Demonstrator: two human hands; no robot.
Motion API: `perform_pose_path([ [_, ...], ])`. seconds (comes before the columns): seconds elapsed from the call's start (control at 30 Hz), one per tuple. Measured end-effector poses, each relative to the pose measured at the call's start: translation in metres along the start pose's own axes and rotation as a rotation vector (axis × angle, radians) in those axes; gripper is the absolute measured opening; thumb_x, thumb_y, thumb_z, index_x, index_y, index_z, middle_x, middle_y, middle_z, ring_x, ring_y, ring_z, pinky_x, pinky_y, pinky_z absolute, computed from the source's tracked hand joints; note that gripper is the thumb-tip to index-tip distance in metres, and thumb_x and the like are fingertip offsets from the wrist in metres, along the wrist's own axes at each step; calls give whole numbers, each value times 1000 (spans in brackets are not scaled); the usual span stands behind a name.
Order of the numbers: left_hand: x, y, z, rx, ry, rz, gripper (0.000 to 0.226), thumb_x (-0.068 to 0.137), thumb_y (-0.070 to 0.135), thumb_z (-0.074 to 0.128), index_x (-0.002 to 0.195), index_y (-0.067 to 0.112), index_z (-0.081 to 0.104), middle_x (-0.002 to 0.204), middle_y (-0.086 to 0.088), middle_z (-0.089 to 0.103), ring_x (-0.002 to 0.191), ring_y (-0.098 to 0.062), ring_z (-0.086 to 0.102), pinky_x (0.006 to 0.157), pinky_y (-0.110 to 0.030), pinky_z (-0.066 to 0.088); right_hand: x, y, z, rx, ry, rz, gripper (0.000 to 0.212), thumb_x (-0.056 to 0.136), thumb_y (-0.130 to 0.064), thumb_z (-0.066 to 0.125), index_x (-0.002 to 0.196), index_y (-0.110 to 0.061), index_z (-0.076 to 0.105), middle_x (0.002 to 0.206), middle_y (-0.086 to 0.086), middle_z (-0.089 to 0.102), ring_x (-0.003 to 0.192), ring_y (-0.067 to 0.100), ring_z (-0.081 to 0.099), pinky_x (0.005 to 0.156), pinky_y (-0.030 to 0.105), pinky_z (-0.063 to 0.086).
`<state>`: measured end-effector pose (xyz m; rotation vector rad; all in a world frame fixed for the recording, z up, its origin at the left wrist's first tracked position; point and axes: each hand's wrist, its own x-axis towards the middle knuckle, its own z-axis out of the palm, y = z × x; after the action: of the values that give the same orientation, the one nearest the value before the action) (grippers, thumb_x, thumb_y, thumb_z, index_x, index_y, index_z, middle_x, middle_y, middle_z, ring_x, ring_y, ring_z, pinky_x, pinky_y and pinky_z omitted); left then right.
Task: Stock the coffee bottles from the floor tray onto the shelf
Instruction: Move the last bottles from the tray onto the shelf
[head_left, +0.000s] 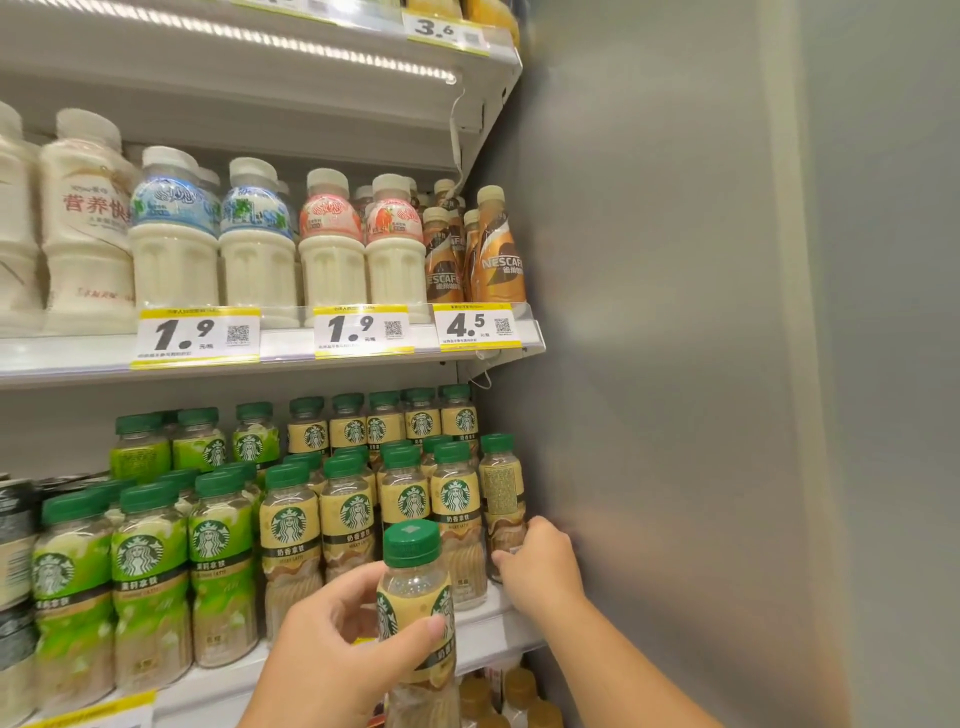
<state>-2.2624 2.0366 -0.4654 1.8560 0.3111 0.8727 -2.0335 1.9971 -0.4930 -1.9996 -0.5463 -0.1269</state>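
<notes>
My left hand (343, 639) grips a yellow-labelled coffee bottle (415, 587) with a green cap, upright, just in front of the lower shelf (483, 631). My right hand (540, 564) is wrapped around the base of another yellow-labelled coffee bottle (501, 499) that stands at the shelf's far right end, its label turned backwards. Rows of the same yellow-labelled bottles (353, 512) fill the shelf beside it. The floor tray is out of sight.
Green-labelled coffee bottles (150, 571) stand left of the yellow ones. The shelf above holds milk drinks (260, 244) and brown coffee bottles (493, 249) behind price tags (475, 326). A grey metal side wall (649, 364) closes the shelf on the right. More bottles (514, 696) sit below.
</notes>
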Motion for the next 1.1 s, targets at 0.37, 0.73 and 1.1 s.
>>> perform_pose_path([
  [0.37, 0, -7, -8, 23, -11, -58, 29, 67, 10, 88, 87, 29, 81, 92, 1, 81, 82, -18, 76, 82, -31, 56, 22, -15, 8, -115, -57, -14, 22, 85, -19, 65, 104, -8, 63, 118, 14, 66, 105, 35, 65, 82, 37, 55],
  [0.73, 0, -16, -6, 75, 16, -84, 33, 66, 14, 90, 88, 37, 80, 95, 4, 80, 86, -18, 76, 91, -40, 56, 35, -13, -1, 51, -234, 23, 41, 87, -10, 53, 128, -8, 49, 133, 14, 57, 119, 35, 55, 94, 33, 48],
  [1.1, 0, -14, 3, 85, -14, -85, 37, 68, 16, 89, 90, 43, 78, 95, 2, 80, 87, -19, 76, 91, -39, 55, 43, -7, 6, 58, -237, -61, 32, 87, -6, 58, 117, -10, 64, 118, 11, 68, 105, 30, 63, 84, 29, 50],
])
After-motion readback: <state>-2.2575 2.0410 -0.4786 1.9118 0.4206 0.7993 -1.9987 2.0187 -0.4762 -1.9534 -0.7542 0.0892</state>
